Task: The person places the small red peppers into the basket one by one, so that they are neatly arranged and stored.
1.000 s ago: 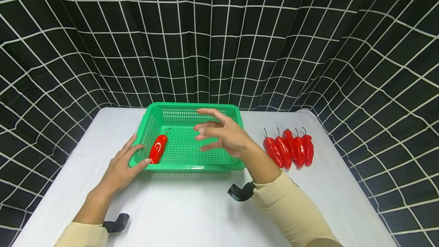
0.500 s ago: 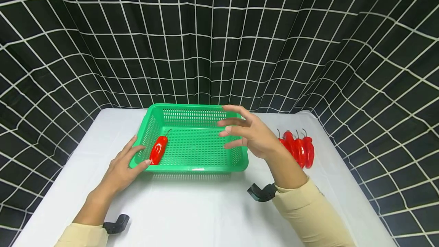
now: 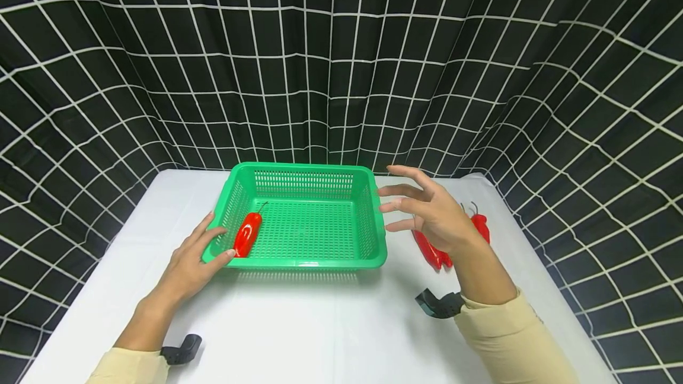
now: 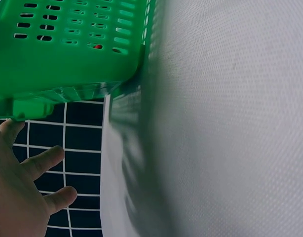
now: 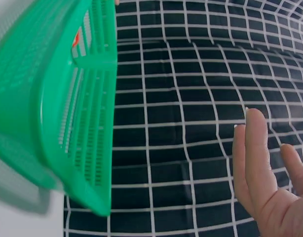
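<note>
A green perforated plastic basket [image 3: 299,264] stands on the white table, with one glossy red chili pepper [image 3: 248,234] lying in its left end, stem pointing back. My left hand [image 3: 187,265] rests at the basket's front left corner, thumb on the front rim and fingers along the left side. Seen from the left wrist, the fingers of that hand [image 4: 23,192] are spread beside the basket [image 4: 67,74]. My right hand [image 3: 440,212] is in the air just beyond the basket's right rim, fingers spread and holding nothing. It partly covers several more red chili peppers [image 3: 425,250] on the table.
A white cloth [image 3: 299,325] covers the table. Black curtain with a white grid [image 3: 341,64] hangs behind it and along both sides. Black wrist cameras [image 3: 440,303] sit under the forearms.
My right hand has moved right, from over the basket to outside its right rim, and now overlaps the loose chili peppers. My left hand and the pepper in the basket have stayed put.
</note>
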A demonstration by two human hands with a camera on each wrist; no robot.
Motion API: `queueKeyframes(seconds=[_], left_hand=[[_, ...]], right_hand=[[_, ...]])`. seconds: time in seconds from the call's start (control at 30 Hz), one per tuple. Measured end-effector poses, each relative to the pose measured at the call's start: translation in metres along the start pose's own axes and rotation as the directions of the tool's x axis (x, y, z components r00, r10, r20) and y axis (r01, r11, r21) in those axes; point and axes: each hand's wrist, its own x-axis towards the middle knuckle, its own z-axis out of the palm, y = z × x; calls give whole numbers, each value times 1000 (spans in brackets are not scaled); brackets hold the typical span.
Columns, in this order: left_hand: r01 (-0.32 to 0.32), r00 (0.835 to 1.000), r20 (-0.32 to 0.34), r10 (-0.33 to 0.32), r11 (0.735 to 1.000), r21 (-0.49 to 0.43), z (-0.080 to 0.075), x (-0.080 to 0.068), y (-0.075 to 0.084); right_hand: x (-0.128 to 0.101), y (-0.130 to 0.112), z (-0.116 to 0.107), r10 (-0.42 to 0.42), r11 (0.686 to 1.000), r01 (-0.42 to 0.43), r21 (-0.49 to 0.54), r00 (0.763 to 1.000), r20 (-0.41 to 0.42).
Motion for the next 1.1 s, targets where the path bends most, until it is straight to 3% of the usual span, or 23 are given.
queueKeyframes(seconds=[0.53,1.1], left_hand=[[1,1000,2,-1,1000,-4,0,0,-2],[3,1000,8,-3,1000,0,0,0,-3]], right_hand=[[-27,5,-39,30,999,-31,-18,996,-81],[-51,9,-92,-28,1000,30,2,976,-214]])
